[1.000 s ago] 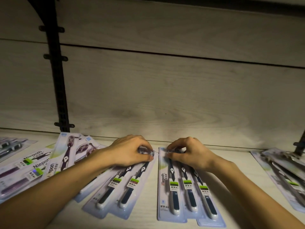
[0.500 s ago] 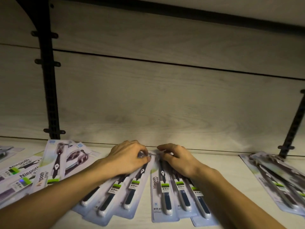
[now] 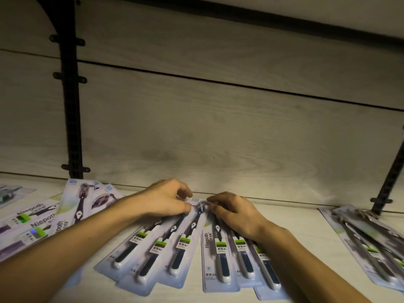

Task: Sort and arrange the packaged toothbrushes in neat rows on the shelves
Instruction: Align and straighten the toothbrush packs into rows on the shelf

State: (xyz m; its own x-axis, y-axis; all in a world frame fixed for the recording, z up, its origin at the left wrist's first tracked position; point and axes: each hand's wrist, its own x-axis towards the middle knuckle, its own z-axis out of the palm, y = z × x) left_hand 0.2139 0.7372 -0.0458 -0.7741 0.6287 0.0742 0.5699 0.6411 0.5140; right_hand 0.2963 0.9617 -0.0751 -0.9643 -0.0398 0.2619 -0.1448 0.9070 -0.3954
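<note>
Since 1 second ago, both hands have drawn the 2 fans of toothbrush packs (image 3: pixel 185 246) together on the shelf (image 3: pixel 301 232). Left hand (image 3: pixel 168 200) and right hand (image 3: pixel 234 213) fingers pinch the far ends, now nearly touching; rows still splay.

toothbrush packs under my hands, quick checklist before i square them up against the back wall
1. Left hand on top ends of the left fan of packs: ok, fingers curled there.
2. Right hand on top ends of the right fan of packs: ok.
3. Left fan lying straight: not ok, it slants with lower ends splayed leftward.
4. Right fan edges flush: not ok, lower ends stagger and overlap.
5. Bare shelf to the right for spreading: ok, a gap before the far right packs.
6. Firmness of each grip: cannot tell, fingertips are blurred.
</note>
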